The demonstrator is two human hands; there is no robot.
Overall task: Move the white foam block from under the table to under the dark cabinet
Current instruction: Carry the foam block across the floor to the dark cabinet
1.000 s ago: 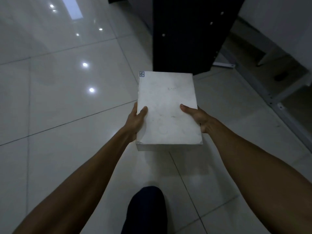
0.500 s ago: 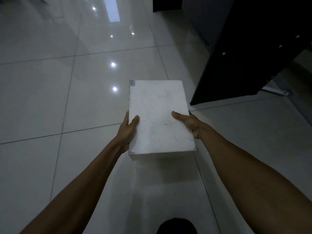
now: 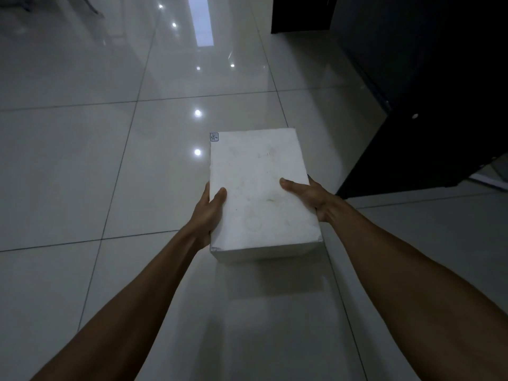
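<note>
I hold the white foam block (image 3: 258,188) flat in the air above the tiled floor, its long side pointing away from me. A small label sits on its far left corner. My left hand (image 3: 209,213) grips its left edge, thumb on top. My right hand (image 3: 310,196) grips its right edge, thumb also on top. The dark cabinet (image 3: 428,86) stands to the right of the block, filling the upper right of the view; its underside is not visible.
Glossy light floor tiles (image 3: 123,160) reflect ceiling lights ahead and to the left. A second dark piece of furniture (image 3: 299,15) stands farther back. A pale strip (image 3: 489,178) lies on the floor at the cabinet's right corner.
My view has swung left: the dark cabinet has slid from straight ahead to the right edge. The table frame on the right has left the view. Both hands keep the same hold on the block.
</note>
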